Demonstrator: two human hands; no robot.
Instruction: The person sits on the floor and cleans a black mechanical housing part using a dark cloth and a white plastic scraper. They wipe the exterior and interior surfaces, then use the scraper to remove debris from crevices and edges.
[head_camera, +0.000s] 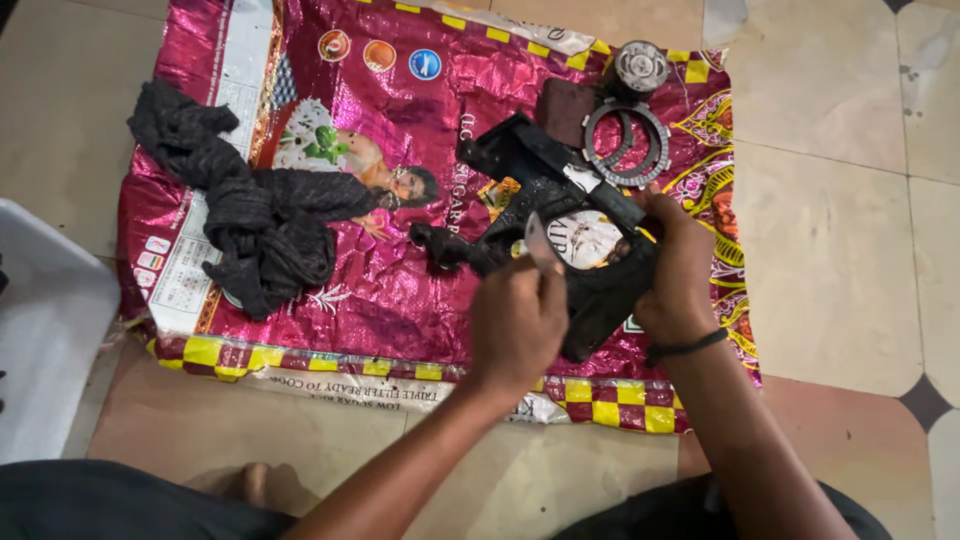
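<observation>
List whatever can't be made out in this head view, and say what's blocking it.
- Head view: left hand shows only its back; its grip on the thin metal blade is hidden.
- Right hand covers part of the black greasy machine part.
- Ring-shaped toothed plates overlap; their count is unclear.
- Dark cloth is bunched; anything beneath is hidden.
- White object is cut off by the left edge.

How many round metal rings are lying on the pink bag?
2 toothed metal rings, stacked and overlapping near the bag's top right corner, beside the round gear. More could be hidden beneath the black part.
</observation>
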